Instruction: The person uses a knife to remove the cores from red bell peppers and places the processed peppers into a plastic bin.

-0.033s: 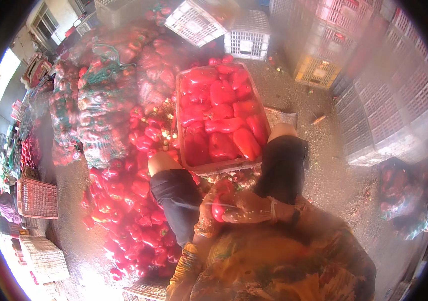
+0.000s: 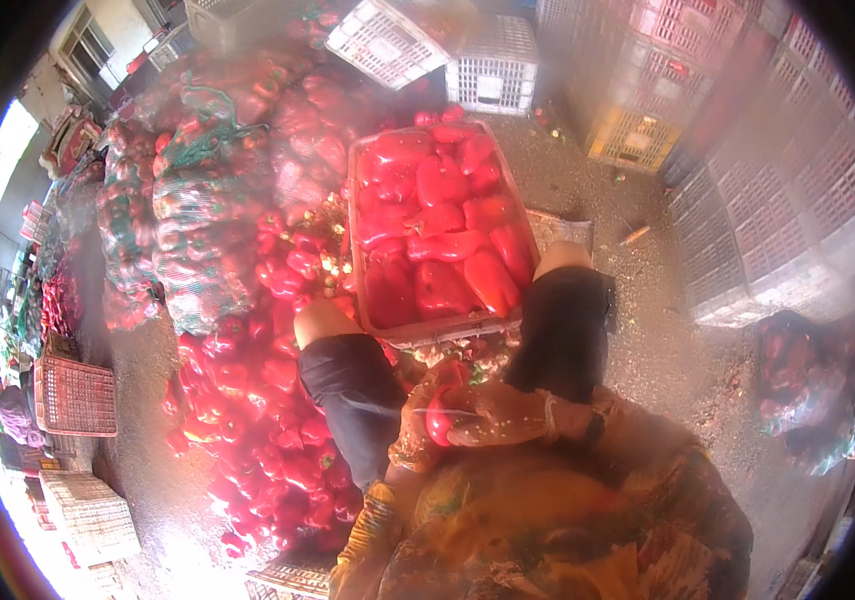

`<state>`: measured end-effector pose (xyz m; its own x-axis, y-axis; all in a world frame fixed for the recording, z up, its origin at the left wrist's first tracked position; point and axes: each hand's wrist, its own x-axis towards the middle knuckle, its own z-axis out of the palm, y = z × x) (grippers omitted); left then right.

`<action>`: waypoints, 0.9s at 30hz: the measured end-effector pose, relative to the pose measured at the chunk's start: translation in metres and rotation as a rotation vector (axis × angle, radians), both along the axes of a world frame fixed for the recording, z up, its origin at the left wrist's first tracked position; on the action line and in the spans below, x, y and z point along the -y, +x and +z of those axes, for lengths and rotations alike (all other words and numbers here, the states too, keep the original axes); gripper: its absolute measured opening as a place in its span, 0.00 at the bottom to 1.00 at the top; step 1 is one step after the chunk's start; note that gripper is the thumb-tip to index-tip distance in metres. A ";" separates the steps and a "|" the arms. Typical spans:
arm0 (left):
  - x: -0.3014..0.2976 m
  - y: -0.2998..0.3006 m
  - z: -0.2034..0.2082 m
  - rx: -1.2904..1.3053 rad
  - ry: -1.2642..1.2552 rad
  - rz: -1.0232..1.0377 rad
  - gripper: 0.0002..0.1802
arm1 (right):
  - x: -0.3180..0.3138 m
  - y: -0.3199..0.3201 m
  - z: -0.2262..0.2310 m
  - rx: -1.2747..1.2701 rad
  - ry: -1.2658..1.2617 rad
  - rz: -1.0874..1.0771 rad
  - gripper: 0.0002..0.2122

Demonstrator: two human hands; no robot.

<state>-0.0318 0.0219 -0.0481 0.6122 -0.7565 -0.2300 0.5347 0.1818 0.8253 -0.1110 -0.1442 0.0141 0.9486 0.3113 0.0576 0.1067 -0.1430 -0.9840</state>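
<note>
A red bell pepper (image 2: pixel 439 418) is held between my two hands, low in front of my knees. My left hand (image 2: pixel 411 432), gloved and stained, wraps round its left side. From the right, my right hand (image 2: pixel 499 414), also gloved, is closed with its fingertips against the pepper. A thin pale strip, like a narrow blade, crosses the pepper at these fingers; its other end is hidden. Just beyond my knees stands a crate (image 2: pixel 355 240) heaped with large red peppers (image 2: pixel 441 184).
Loose red peppers (image 2: pixel 247 400) cover the floor at left, with pale cores (image 2: pixel 331 266) beside the crate. Full mesh sacks (image 2: pixel 209 215) stand behind them. Stacked plastic crates (image 2: pixel 757 220) rise at right. A person (image 2: pixel 19 415) is at far left, by a red crate (image 2: pixel 75 396).
</note>
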 end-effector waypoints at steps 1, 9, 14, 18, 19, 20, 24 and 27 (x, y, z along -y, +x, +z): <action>0.003 -0.010 0.023 0.483 0.208 -0.019 0.23 | 0.007 -0.005 0.014 -0.064 -0.012 0.067 0.14; 0.020 0.006 0.025 -0.111 0.078 0.092 0.17 | 0.026 0.013 0.014 0.142 -0.113 -0.108 0.19; 0.042 0.027 0.041 -0.064 0.083 0.297 0.18 | 0.013 0.015 0.005 0.068 0.008 -0.361 0.19; 0.053 0.036 0.051 -0.062 0.009 -0.051 0.17 | 0.027 0.012 -0.003 -0.086 0.207 -0.279 0.13; 0.054 0.038 0.046 0.216 0.079 -0.133 0.16 | 0.034 0.008 -0.003 -0.077 0.160 -0.237 0.13; 0.055 0.040 0.044 0.459 0.136 -0.205 0.20 | 0.042 0.008 0.007 -0.071 0.110 -0.192 0.12; 0.060 0.039 0.018 0.617 0.112 -0.327 0.27 | 0.054 0.007 0.007 -0.214 0.099 -0.080 0.11; 0.060 0.028 0.020 0.439 0.122 -0.366 0.28 | 0.064 0.011 0.007 -0.357 0.149 0.051 0.11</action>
